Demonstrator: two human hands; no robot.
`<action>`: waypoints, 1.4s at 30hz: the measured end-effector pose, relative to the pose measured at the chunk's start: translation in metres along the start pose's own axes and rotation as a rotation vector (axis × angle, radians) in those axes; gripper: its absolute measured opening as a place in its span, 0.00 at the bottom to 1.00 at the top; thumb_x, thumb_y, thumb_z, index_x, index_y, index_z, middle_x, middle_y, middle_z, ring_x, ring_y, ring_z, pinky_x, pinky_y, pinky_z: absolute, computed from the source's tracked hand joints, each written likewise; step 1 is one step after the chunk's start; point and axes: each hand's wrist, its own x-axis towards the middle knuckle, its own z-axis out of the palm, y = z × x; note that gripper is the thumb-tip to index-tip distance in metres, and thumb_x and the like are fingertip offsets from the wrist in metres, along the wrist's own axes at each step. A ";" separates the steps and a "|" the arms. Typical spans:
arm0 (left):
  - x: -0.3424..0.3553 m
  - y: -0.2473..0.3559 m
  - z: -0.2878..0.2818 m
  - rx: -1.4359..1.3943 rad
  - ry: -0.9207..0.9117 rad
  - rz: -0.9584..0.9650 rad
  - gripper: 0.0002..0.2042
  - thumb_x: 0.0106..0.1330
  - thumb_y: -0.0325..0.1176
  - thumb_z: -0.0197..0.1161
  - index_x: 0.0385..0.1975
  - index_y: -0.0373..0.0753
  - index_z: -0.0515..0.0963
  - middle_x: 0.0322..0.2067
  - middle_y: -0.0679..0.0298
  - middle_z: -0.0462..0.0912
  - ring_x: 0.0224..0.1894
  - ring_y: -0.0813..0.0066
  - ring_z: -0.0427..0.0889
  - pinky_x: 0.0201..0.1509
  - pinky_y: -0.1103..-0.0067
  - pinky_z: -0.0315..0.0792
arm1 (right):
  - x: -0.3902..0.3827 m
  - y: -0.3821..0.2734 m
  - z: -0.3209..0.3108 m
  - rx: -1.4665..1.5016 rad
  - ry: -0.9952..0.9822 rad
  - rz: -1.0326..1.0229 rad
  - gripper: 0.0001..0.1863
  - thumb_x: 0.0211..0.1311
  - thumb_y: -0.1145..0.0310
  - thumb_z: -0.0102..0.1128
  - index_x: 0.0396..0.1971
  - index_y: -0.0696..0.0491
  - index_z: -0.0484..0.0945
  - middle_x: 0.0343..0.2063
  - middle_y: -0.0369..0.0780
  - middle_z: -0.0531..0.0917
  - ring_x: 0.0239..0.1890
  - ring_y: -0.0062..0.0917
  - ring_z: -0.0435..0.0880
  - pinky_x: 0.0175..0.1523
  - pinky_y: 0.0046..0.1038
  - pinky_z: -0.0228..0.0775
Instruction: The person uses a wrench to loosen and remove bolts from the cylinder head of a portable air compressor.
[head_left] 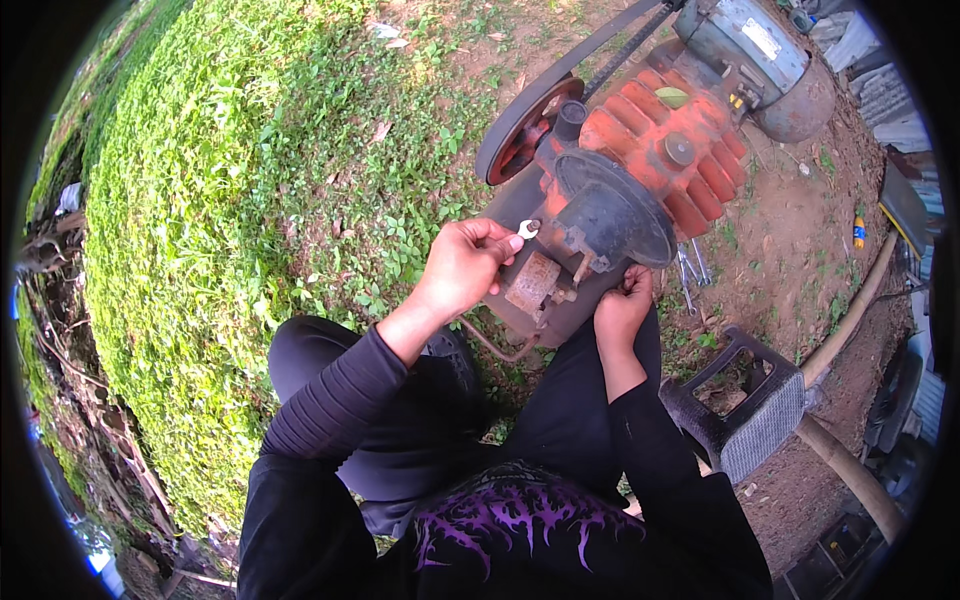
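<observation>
An air compressor with a dark tank [515, 203] stands in front of me, its orange finned pump [645, 130] on top. My left hand [462, 265] is closed on a small open-end wrench [526, 231], whose jaw is at a bolt on the tank. Just below the wrench is a rusty box-shaped fitting [533, 280] with small pipe parts. A round black housing [615, 215] sits between the fitting and the pump. My right hand [625, 302] is against the tank's right side, below that housing, with curled fingers; anything in them is hidden.
A belt pulley [525, 135] is at the pump's left, and a blue-grey motor [750, 50] stands behind. Several metal wrenches [690, 275] lie on the soil at right. Nearer is a dark stool [745, 410]. A wooden pole [850, 475] lies beyond it. Grass [220, 200] covers the left.
</observation>
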 end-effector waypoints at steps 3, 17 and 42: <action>-0.014 -0.020 0.007 -0.075 -0.057 -0.053 0.09 0.71 0.32 0.65 0.34 0.31 0.84 0.22 0.68 0.80 0.17 0.84 0.73 0.21 0.83 0.69 | -0.001 0.003 0.002 0.086 0.003 0.027 0.16 0.43 0.89 0.44 0.32 0.55 0.66 0.28 0.30 0.62 0.29 0.14 0.59 0.36 0.17 0.55; 0.046 0.041 -0.037 0.419 -0.289 0.000 0.10 0.66 0.37 0.70 0.35 0.36 0.87 0.21 0.70 0.80 0.19 0.82 0.73 0.22 0.79 0.69 | 0.000 -0.001 0.003 0.042 -0.003 -0.011 0.16 0.42 0.89 0.43 0.32 0.54 0.66 0.28 0.30 0.61 0.30 0.14 0.58 0.36 0.17 0.53; 0.031 0.033 -0.026 0.439 -0.203 0.038 0.12 0.66 0.37 0.69 0.30 0.33 0.84 0.19 0.65 0.80 0.25 0.80 0.76 0.33 0.75 0.73 | 0.001 0.005 0.002 0.093 -0.014 0.025 0.15 0.42 0.89 0.43 0.31 0.55 0.65 0.29 0.30 0.61 0.30 0.14 0.59 0.36 0.17 0.54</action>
